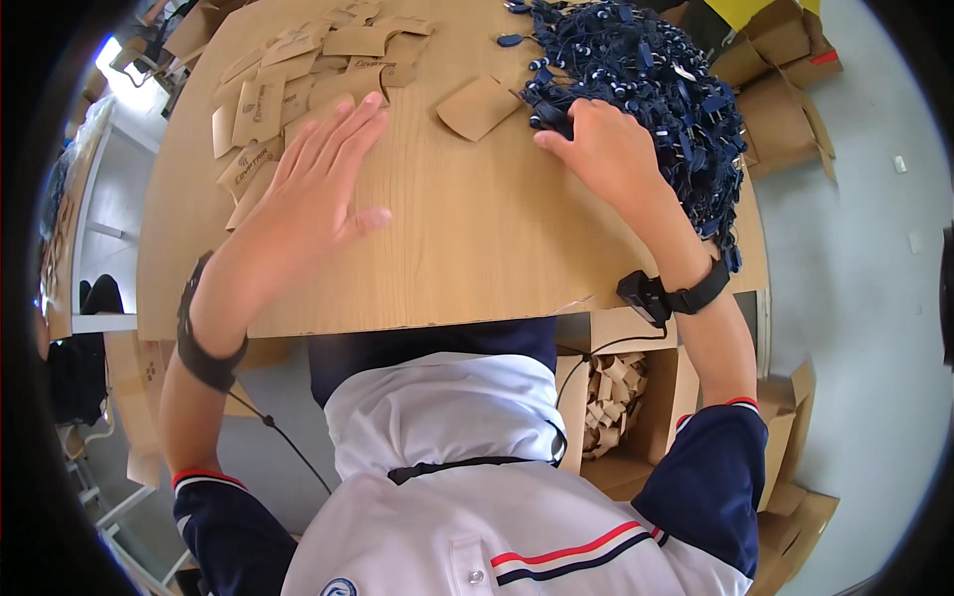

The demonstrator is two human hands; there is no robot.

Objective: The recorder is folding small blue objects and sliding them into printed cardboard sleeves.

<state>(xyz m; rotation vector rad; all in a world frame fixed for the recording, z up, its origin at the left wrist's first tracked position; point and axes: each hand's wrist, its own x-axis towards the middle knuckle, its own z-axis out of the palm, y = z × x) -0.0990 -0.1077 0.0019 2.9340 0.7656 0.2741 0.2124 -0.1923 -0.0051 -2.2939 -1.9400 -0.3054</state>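
My left hand [323, 184] hovers over the left part of the wooden table with its fingers stretched out and nothing in it. Just beyond it lies a loose heap of flat brown paper pillow boxes [260, 107] with dark print. My right hand [608, 149] reaches into the left edge of a big tangled pile of dark blue earphones [696, 119]. Its fingers curl around some of them, and the thumb lies to the left; the grip itself is partly hidden. A single brown pillow box [479, 107] rests between the two hands.
The table's [447, 268] near edge runs in front of my waist. Below it on the right, an open carton [661, 417] holds many small brown paper pieces. More cardboard boxes [785, 114] stand on the floor at the right. A white-framed rack [99, 214] is at the left.
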